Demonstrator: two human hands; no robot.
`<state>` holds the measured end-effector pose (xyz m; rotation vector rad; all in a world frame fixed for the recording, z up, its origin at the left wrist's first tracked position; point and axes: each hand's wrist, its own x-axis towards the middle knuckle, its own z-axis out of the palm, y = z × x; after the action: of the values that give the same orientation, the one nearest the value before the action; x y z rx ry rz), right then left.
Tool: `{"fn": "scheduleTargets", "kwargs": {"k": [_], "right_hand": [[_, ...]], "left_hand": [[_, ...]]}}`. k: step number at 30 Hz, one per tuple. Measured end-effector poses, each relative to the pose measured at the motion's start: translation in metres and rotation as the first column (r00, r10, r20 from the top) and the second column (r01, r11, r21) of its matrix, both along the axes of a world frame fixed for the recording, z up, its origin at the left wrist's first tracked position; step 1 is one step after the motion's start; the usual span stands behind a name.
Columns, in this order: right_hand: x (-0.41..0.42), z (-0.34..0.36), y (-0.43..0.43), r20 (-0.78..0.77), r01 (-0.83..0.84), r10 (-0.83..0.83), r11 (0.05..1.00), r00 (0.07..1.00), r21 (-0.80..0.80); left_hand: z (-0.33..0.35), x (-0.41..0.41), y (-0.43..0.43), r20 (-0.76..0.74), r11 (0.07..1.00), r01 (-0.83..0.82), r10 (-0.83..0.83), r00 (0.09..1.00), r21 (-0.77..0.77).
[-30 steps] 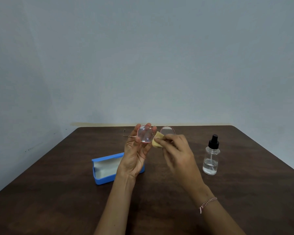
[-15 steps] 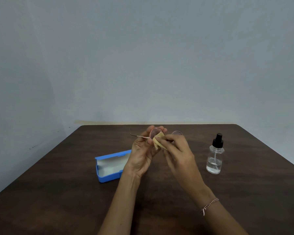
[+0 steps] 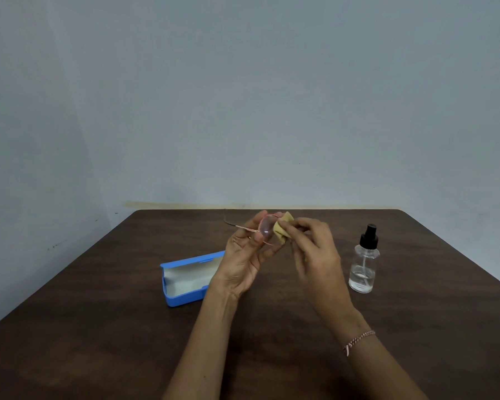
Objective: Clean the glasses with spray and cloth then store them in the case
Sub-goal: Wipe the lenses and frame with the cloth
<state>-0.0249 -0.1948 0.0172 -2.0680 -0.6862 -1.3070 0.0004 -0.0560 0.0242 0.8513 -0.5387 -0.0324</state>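
Pink-rimmed glasses [image 3: 265,230] sit raised above a dark wooden table [image 3: 98,327], pinched at the frame in my left hand [image 3: 244,256], fingers closed around the rim of the nearer lens. The pair is turned nearly edge-on to me, its long axis running away from me, with one thin temple arm pointing off to the left and slightly up; the far lens is hidden behind the cloth. My right hand [image 3: 315,252] grips a small folded yellow cloth [image 3: 282,230] between thumb and fingertips, pressed against the glasses just beside the visible lens. One blue case [image 3: 185,280] lies open on the table to the left of my left wrist, its pale lining facing up, long side running roughly left to right. One clear spray bottle [image 3: 363,264] with a black pump top stands upright on the table to the right of my right hand, apart from it, a little liquid at its bottom. One thin pink bracelet [image 3: 358,340] circles my right wrist.
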Motion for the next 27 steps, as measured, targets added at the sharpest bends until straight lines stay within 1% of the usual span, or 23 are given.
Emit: {"fn": "scheduleTargets", "kwargs": {"k": [2, 7, 9, 12, 14, 15, 18, 20, 25, 27], "right_hand": [[0.001, 0.000, -0.002, -0.017, 0.012, -0.012, 1.000, 1.000, 0.005], [0.000, -0.001, 0.002, 0.009, 0.015, -0.014, 0.994, 1.000, -0.111], [0.002, -0.002, 0.000, 0.008, 0.013, -0.012, 0.995, 1.000, -0.095], [0.007, -0.002, -0.008, 0.019, 0.024, -0.024, 0.999, 1.000, -0.028], [0.007, -0.002, -0.010, 0.025, 0.032, -0.032, 0.999, 0.999, -0.007], [0.006, -0.003, -0.009, 0.031, 0.036, -0.036, 0.999, 0.999, -0.020], [0.003, -0.004, 0.000, 0.050, 0.033, -0.027, 0.992, 0.998, -0.118], [0.004, -0.004, 0.001, 0.060, 0.028, -0.020, 0.989, 0.998, -0.144], [0.010, -0.004, -0.013, 0.038, 0.074, -0.073, 0.997, 0.997, -0.023], [0.008, -0.003, -0.010, 0.039, 0.056, -0.054, 0.998, 0.998, -0.038]], "left_hand": [[0.003, 0.000, 0.002, 0.024, 0.997, -0.012, 0.014, 1.000, -0.071], [0.005, 0.002, 0.007, -0.025, 0.983, -0.031, 0.027, 0.999, -0.181], [0.006, 0.002, 0.009, -0.035, 0.977, -0.030, 0.023, 0.999, -0.212], [0.008, 0.001, 0.011, -0.032, 0.968, -0.011, 0.003, 0.999, -0.253], [0.009, 0.000, 0.010, -0.029, 0.965, -0.011, 0.003, 1.000, -0.264], [0.009, 0.000, 0.009, -0.028, 0.965, -0.013, 0.005, 1.000, -0.261], [0.009, -0.002, 0.007, -0.033, 0.966, -0.005, -0.004, 0.999, -0.259], [0.009, -0.002, 0.009, -0.037, 0.964, 0.001, -0.011, 0.999, -0.265], [0.009, 0.000, 0.010, -0.033, 0.959, -0.001, -0.008, 0.999, -0.282], [0.009, 0.000, 0.008, -0.034, 0.959, 0.012, -0.022, 0.999, -0.284]]}}
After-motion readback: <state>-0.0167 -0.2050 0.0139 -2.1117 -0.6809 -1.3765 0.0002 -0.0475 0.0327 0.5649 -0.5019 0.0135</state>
